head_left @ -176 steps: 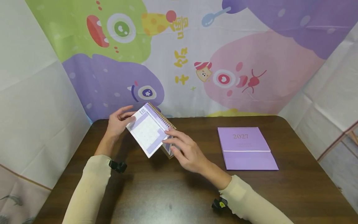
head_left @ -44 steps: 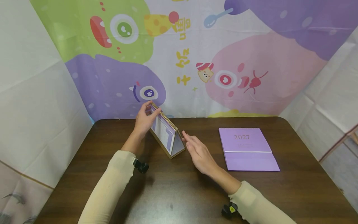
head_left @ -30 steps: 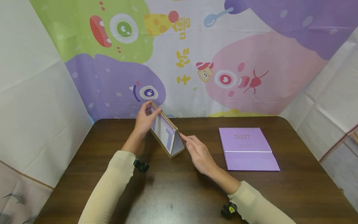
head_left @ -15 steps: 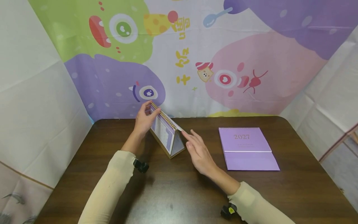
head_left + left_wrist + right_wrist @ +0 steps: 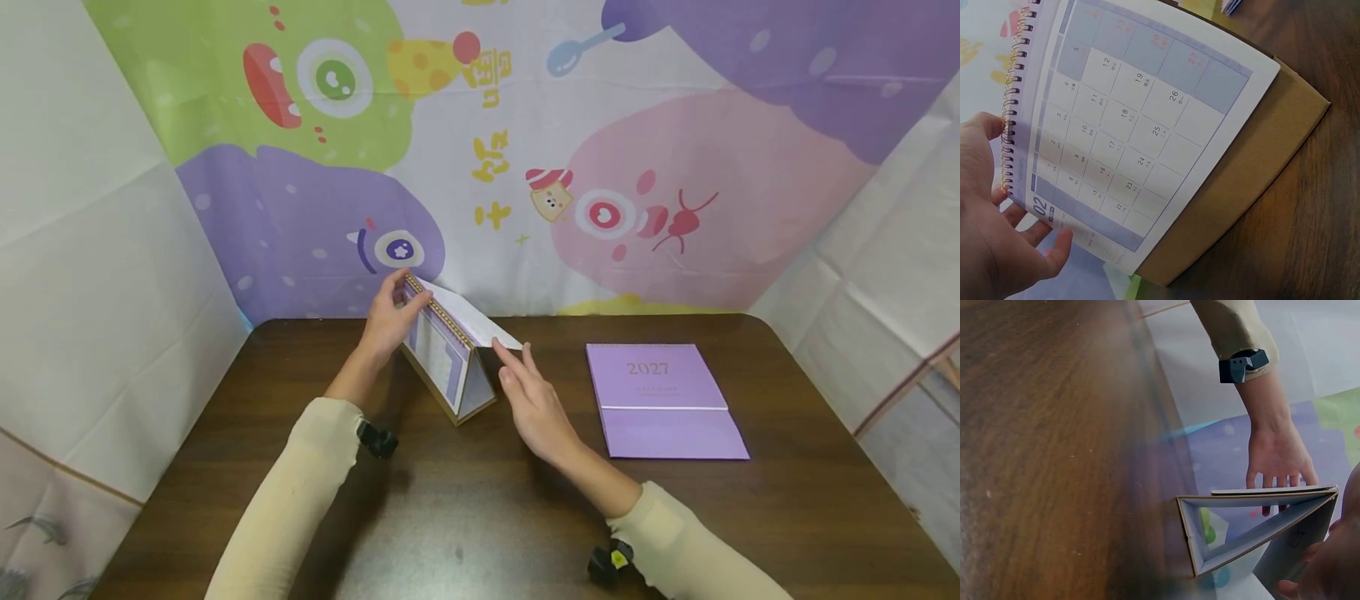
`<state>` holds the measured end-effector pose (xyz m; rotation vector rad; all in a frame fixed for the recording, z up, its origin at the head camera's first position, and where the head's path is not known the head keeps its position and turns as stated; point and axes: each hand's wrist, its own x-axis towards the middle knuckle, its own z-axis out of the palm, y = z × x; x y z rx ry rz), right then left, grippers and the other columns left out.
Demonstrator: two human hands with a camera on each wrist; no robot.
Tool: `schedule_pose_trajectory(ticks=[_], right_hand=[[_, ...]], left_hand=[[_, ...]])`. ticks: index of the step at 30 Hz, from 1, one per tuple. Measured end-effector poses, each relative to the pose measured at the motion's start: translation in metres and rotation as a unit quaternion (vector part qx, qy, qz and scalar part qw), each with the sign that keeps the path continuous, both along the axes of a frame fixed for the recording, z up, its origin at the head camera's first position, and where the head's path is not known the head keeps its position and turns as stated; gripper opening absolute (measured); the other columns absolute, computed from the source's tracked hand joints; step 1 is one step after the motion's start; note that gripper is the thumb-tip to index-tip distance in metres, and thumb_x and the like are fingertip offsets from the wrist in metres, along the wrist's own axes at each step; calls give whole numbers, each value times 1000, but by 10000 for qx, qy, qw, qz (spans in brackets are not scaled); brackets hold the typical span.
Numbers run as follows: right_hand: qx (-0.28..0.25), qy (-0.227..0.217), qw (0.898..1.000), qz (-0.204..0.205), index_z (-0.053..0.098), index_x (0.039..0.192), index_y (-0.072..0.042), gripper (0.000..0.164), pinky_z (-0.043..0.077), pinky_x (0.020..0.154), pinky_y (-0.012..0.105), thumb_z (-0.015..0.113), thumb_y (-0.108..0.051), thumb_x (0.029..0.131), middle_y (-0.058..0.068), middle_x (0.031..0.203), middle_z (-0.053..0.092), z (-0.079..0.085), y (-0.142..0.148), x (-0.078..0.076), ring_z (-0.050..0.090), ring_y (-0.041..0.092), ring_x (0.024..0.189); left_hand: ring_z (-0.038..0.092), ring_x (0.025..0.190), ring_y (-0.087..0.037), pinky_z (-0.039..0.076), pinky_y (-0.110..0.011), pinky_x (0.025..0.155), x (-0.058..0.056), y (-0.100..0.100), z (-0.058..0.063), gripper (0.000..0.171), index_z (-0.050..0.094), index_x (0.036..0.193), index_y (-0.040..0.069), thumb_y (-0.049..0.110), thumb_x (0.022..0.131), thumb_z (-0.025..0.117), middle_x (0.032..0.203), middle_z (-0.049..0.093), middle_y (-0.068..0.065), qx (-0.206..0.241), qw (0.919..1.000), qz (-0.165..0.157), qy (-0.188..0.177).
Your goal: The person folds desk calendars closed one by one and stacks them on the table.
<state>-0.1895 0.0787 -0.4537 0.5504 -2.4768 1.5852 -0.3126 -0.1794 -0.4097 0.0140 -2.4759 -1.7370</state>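
Observation:
A spiral-bound desk calendar [image 5: 442, 350] stands like a tent on the table, its long side slanting towards me. In the left wrist view, the calendar's front page [image 5: 1104, 137] shows month 02 in purple and white. My left hand [image 5: 386, 325] holds the far end of its top edge at the gold spiral [image 5: 1010, 106]. On the calendar's back side, a pale leaf [image 5: 468, 315] is swung up and outwards from the spiral. My right hand [image 5: 536, 408] touches that leaf's near edge with fairly straight fingers; in the right wrist view the leaf's underside [image 5: 1288, 562] looks dark.
A flat purple 2027 calendar [image 5: 663, 429] lies to the right on the dark wooden table [image 5: 465, 517]. Behind the table hangs a cartoon-printed cloth [image 5: 495, 267]. Black cameras are strapped at both wrists.
The calendar was slanted with a loose front page earlier; that page now lies flat. Over the last second my right fingers lifted a back leaf up and outwards. My left hand stayed put.

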Motion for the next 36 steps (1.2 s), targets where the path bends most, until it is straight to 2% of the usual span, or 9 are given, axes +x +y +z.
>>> schedule_pose_trajectory(ticks=[6,10,15,26,32,36], right_hand=[[-52,72,9999,56,50,171,-14,50,25,140,68,45,-26,122,13,178,45,3,0,-1,27,46,172],[-85,71,9999,22,50,171,-13,50,19,140,73,44,-26,122,11,178,45,4,-1,0,16,47,175],[-167,142,9998,-41,49,171,-12,51,12,137,81,44,-25,122,15,178,45,7,-3,1,4,49,177],[-276,97,9995,-127,50,170,-11,52,12,138,80,48,-24,120,18,180,41,15,-9,2,3,48,178],[-299,188,9993,-105,50,170,-9,52,11,139,77,48,-24,120,20,181,38,20,-11,4,3,47,178],[-297,285,9991,-107,49,170,-7,53,12,141,74,48,-24,120,19,181,39,22,-13,4,7,47,178]], left_hand=[[41,167,-46,39,-58,138,-1,-1,2,77,38,175,10,27,109,72,177,41,-25,152,9999,-40,24],[42,166,-46,41,-58,136,-2,-2,1,77,37,175,10,26,108,73,175,42,-26,164,9998,-94,18],[41,166,-48,41,-58,137,-6,-4,0,77,38,175,9,26,108,74,176,42,-27,146,9997,-176,3],[38,168,-49,36,-58,139,-8,-9,4,78,35,176,10,24,110,73,177,38,-30,150,9992,-365,-117],[37,168,-50,33,-57,141,-9,-12,1,78,33,177,9,20,110,72,175,39,-31,267,9979,-586,-3],[38,166,-50,35,-58,140,-8,-12,1,78,32,178,9,18,111,70,175,39,-32,265,9972,-692,47]])
